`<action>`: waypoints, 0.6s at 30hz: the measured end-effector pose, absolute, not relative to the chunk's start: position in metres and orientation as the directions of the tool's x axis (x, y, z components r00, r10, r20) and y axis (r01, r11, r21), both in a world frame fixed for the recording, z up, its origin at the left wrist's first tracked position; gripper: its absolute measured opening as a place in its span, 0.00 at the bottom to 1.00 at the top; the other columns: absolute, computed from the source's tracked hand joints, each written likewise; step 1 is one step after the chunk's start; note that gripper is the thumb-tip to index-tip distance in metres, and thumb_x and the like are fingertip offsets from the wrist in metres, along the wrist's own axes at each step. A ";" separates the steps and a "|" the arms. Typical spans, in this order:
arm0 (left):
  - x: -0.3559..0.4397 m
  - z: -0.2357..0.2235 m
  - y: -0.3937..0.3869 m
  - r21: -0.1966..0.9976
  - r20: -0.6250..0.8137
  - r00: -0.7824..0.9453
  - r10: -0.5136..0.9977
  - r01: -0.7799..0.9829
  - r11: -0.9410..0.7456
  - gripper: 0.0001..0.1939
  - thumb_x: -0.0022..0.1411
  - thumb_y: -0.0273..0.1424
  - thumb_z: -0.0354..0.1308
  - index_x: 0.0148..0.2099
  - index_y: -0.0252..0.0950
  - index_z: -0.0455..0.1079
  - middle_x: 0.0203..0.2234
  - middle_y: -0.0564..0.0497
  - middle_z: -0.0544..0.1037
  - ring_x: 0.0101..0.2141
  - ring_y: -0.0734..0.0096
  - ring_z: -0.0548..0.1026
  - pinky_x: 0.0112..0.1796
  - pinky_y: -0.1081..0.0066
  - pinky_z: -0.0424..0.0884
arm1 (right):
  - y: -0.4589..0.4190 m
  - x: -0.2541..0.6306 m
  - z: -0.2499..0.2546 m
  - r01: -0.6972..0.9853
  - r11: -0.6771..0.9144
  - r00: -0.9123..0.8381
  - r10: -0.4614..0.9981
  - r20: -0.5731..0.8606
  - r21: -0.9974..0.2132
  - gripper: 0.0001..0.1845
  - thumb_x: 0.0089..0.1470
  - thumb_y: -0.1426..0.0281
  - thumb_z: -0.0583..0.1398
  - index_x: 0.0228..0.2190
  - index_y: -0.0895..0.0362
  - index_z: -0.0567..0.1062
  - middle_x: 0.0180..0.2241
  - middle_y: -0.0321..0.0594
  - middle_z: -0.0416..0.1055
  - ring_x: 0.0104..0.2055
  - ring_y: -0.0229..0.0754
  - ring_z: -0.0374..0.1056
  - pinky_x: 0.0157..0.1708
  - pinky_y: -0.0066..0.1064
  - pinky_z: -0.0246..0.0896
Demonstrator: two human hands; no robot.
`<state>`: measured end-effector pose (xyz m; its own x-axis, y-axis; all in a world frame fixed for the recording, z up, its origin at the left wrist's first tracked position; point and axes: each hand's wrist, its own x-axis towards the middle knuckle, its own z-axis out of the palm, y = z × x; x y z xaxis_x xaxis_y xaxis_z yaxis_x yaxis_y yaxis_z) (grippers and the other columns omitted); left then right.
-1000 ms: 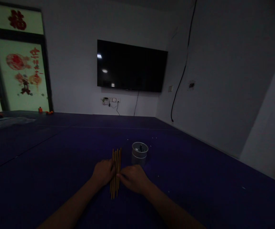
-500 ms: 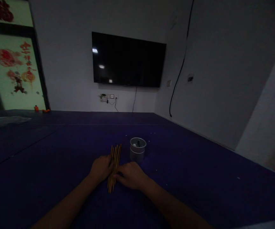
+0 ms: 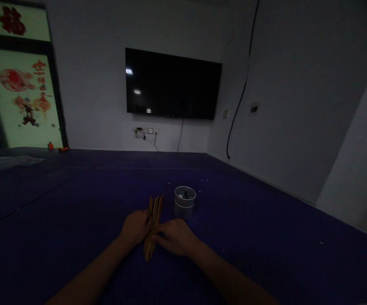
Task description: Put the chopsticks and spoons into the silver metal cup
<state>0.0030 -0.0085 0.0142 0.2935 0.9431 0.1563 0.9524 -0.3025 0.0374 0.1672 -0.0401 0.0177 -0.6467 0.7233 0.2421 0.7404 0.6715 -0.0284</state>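
Note:
Several thin yellow-brown sticks, which look like chopsticks (image 3: pixel 155 216), lie in a loose bundle on the dark blue-purple surface (image 3: pixel 253 237). My left hand (image 3: pixel 136 226) is closed against the bundle's left side, fingertips partly hidden. From the right, my right hand (image 3: pixel 174 236) grips the lower middle of the bundle, thumb near the sticks. The top ends fan slightly apart beyond my hands. Just past my right hand stands an upright silver metal cup (image 3: pixel 184 208), with small dark and pale things inside that I cannot make out.
A wall-mounted television (image 3: pixel 173 84) hangs ahead, with sockets and cords below it. A black cable (image 3: pixel 241 95) runs down the right wall. Clear plastic sheeting (image 3: pixel 12 163) lies at the far left, near small orange objects (image 3: pixel 50 145). Tiny white specks dot the surface.
The view has shifted slightly, so the scene sits a little lower. Both hands keep nearly the same hold on the chopsticks, and the cup stays in place.

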 end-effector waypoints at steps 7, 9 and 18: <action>0.005 0.017 -0.011 0.037 0.157 0.296 0.942 0.952 -0.305 0.17 0.62 0.35 0.39 0.39 0.35 0.67 0.35 0.43 0.76 0.36 0.63 0.74 0.36 0.67 0.66 | -0.041 0.168 0.018 0.734 0.677 -0.651 0.721 0.238 -0.045 0.15 0.57 0.62 0.51 0.38 0.53 0.73 0.35 0.39 0.75 0.36 0.41 0.71 0.32 0.28 0.57; 0.005 0.017 -0.011 0.036 0.165 0.300 0.939 0.950 -0.310 0.17 0.62 0.35 0.39 0.39 0.34 0.67 0.35 0.42 0.75 0.35 0.62 0.74 0.36 0.66 0.66 | -0.040 0.168 0.018 0.736 0.676 -0.650 0.722 0.237 -0.044 0.15 0.57 0.62 0.51 0.39 0.53 0.73 0.35 0.38 0.75 0.35 0.41 0.71 0.32 0.28 0.57; 0.004 0.014 -0.008 0.027 0.163 0.289 0.944 0.955 -0.297 0.17 0.62 0.36 0.39 0.39 0.35 0.67 0.36 0.44 0.76 0.35 0.65 0.74 0.36 0.69 0.66 | -0.040 0.168 0.019 0.731 0.681 -0.658 0.720 0.220 -0.042 0.16 0.57 0.60 0.49 0.39 0.53 0.73 0.36 0.38 0.75 0.38 0.43 0.71 0.33 0.28 0.57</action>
<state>0.0044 -0.0085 0.0143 0.2887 0.9435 0.1626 0.9546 -0.2967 0.0266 0.1682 -0.0396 0.0186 -0.6581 0.7201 0.2198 0.7311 0.6810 -0.0416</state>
